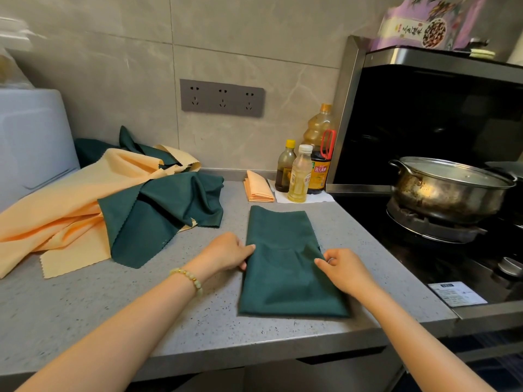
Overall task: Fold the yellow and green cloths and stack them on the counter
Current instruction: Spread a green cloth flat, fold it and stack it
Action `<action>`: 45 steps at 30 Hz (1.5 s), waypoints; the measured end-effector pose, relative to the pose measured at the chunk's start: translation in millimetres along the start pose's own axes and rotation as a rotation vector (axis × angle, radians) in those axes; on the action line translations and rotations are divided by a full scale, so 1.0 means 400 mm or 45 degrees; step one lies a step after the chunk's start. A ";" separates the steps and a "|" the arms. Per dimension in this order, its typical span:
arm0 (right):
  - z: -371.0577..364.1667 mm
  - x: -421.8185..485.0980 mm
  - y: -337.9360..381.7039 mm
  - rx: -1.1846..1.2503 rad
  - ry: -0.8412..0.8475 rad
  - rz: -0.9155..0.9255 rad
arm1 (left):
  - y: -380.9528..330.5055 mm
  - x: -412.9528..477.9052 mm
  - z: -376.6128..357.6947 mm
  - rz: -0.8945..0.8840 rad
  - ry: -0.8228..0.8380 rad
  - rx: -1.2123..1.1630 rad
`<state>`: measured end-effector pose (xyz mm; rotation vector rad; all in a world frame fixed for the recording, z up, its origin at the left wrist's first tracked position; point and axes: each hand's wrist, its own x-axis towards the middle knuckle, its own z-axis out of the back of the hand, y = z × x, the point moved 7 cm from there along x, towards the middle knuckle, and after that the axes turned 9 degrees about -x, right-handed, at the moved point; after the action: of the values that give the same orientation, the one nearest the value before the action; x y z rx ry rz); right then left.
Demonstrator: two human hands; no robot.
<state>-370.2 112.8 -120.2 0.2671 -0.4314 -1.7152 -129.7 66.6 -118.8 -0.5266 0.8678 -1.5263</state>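
Two hands work mid-frame: the left hand (226, 251) and right hand (343, 267) each pinch a side edge of the long-folded green cloth (283, 287) on the desk (85, 292). Next, probably, comes a fold across its length, then stacking it on the folded yellow cloth (259, 190) just above.

Vantage: we look from head height, forward and down, wide-angle.
Facing: wall (240, 38) across the top, counter (85, 306) below.
Nearness: close; left hand (226, 251) and right hand (343, 268) at the green cloth (283, 278), lower centre.
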 end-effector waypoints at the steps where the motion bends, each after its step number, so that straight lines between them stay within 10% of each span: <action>1: -0.001 0.001 0.000 0.020 0.008 0.003 | 0.009 0.009 0.000 0.002 -0.026 -0.021; 15: -0.011 0.027 0.007 -0.137 0.047 -0.089 | 0.006 0.009 -0.007 0.004 -0.150 0.240; 19: -0.011 0.029 0.010 -0.157 0.083 -0.101 | -0.078 -0.050 -0.031 -0.312 -0.373 0.633; 23: -0.015 0.031 0.004 -0.151 0.066 -0.114 | -0.116 -0.080 -0.132 -0.706 -0.168 0.748; 32: 0.037 -0.056 0.115 -0.524 -0.429 0.289 | -0.041 -0.070 -0.192 -0.453 0.095 0.756; 45: -0.129 -0.075 0.111 -0.448 0.159 0.477 | -0.012 -0.092 -0.196 -0.342 0.012 0.761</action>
<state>-303.7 128.8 -149.7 0.0320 -0.0744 -1.3673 -186.6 119.5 -157.7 -0.1973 0.3181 -1.9307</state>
